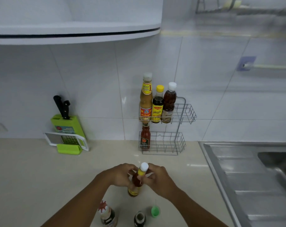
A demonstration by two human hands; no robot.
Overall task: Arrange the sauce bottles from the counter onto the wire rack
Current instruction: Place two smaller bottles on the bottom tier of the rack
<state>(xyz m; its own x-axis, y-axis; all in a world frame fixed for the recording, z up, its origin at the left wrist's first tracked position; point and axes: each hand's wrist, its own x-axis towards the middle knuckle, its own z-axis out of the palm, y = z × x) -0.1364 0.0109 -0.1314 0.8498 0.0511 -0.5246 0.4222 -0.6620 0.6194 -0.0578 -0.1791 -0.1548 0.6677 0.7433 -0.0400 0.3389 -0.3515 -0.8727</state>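
A chili sauce bottle [136,181] with a white cap and yellow neck band stands upright on the counter, gripped from both sides by my left hand [118,175] and my right hand [157,177]. The two-tier wire rack [183,115] hangs on the tiled wall behind. Its top tier holds three bottles: a tall tan sauce bottle [146,99], a dark yellow-capped bottle [157,105] and a brown white-capped bottle [169,102]. A red sauce bottle [145,138] stands at the left of the bottom tier. Near the counter's front edge stand a red-and-white-capped bottle [107,213], a dark-capped bottle [139,218] and a green-capped bottle [155,211].
A green knife block [65,125] with two black-handled knives and a grater [65,140] stand at the back left. A steel sink [253,177] fills the right side. A white cabinet [73,31] overhangs the counter. The rack's right halves hold nothing.
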